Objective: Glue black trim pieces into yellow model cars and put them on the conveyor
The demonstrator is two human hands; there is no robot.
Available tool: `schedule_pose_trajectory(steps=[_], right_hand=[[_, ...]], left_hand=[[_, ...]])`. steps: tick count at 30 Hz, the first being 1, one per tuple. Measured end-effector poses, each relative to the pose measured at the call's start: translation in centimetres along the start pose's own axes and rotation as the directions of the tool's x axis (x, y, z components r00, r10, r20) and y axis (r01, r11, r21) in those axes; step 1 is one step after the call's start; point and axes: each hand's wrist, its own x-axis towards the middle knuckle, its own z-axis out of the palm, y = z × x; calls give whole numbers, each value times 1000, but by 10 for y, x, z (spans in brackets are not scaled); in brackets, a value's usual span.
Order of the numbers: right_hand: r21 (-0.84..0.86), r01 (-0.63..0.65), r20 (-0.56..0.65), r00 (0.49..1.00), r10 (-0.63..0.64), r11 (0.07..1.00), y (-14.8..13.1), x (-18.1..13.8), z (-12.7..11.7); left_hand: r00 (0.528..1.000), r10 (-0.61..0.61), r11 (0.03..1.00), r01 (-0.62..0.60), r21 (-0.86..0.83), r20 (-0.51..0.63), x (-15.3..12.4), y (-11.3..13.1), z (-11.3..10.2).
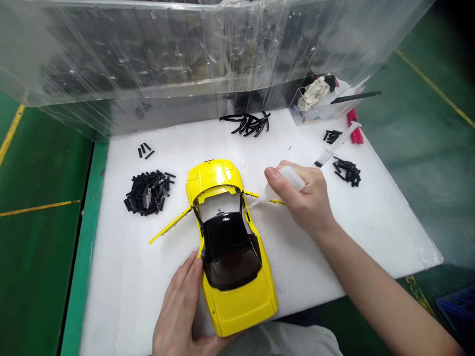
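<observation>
A yellow model car body [245,306] with a black roof lies on the white foam sheet, its two doors swung outward. My left hand [181,301] grips the car body along its left rear side, fingers against the flank and the thumb low by the rear end. In my right hand [308,198] is a white squeeze bottle [291,179], closed in the fist. The bottle's thin nozzle points left to the right door opening of the car; whether its tip touches cannot be made out. The left door [170,225] sticks out over the foam.
Small black strips [148,193] lie heaped left of the car. Curved black parts [248,123] lie at the back. On the right are a syringe [337,143], more black pieces [348,171], a red object [355,126] and a clear box [302,113]. Clear plastic sheeting [148,49] hangs behind.
</observation>
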Motion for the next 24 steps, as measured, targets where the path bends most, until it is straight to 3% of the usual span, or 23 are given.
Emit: schedule_pose_trajectory(steps=[9,15,24], right_hand=[[-17,29,11,1000,-29,999,0,-1,0],[18,2,-45,999,-1,1000,0,-2,-4],[19,36,59,998,-37,999,1,-2,-2]], left_hand=[[1000,-25,1000,25,15,6,0,2,1],[1000,-20,1000,20,19,-6,1,2,-1],[1000,-20,1000,20,14,4,4,4,-1]])
